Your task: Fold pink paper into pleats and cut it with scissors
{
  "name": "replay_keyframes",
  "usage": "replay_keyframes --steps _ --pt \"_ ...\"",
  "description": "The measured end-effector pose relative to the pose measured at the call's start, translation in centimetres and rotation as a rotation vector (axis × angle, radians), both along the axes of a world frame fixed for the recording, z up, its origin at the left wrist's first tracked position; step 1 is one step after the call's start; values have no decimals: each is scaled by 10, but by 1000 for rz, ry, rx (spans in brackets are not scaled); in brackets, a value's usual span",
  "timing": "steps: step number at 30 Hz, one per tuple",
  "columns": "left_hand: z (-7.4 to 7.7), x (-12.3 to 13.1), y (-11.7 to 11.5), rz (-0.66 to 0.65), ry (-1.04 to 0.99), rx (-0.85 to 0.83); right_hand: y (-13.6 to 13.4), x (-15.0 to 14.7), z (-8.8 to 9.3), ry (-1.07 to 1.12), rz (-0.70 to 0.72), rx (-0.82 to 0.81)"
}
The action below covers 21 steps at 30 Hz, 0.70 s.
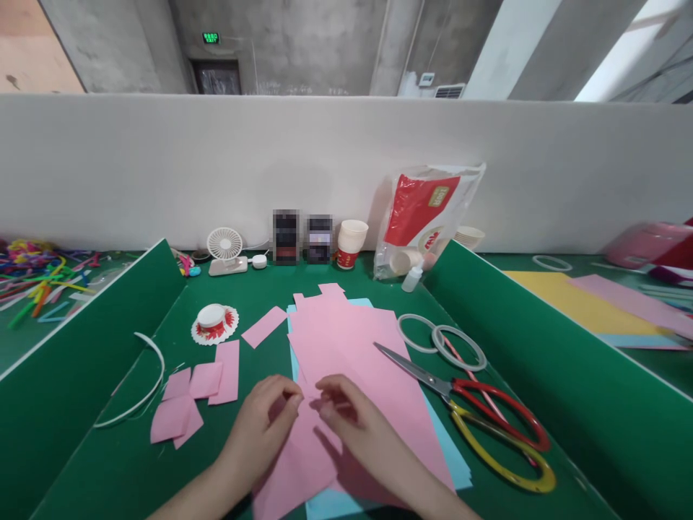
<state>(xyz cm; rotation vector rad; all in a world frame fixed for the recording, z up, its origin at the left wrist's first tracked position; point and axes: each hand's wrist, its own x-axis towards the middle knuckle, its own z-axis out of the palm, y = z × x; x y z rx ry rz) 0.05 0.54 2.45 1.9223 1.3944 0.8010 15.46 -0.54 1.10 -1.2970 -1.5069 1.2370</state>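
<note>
My left hand (pixel 265 417) and my right hand (pixel 354 422) hover close together over a stack of pink paper (pixel 368 368). The left thumb and index finger are pinched together. On the right, the fingers curl in toward the thumb. Between the two sets of fingertips I cannot make out what is held, if anything; it is small or blends with the pink sheets. Light blue paper (pixel 449 455) shows from under the pink. Scissors (pixel 447 386) with one red and one yellow handle lie right of my right hand. Small cut pink pieces (pixel 206 379) lie left of my left hand.
Two rolls of tape (pixel 459 348) lie by the scissors. A paper cup piece on a scalloped base (pixel 215 323) sits at left, near a curved white strip (pixel 157 354). A fan (pixel 224 249), paper cups (pixel 351 242) and a glue bottle (pixel 412 278) stand behind. Green dividers (pixel 514 347) flank the space.
</note>
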Motion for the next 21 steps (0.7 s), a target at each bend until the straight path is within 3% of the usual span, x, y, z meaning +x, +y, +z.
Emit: replay_keyframes --steps 8,16,18,21 --pt "-8 -5 7 15 65 28 0 1 -7 -231 86 184" --pt "-17 -7 12 184 -276 -162 -14 -17 -15 -461 634 281" --pt "-16 -9 14 217 -344 -188 -14 -19 -14 -490 643 279" --pt "-15 -11 16 269 -417 -186 -14 -19 -12 -485 537 317"
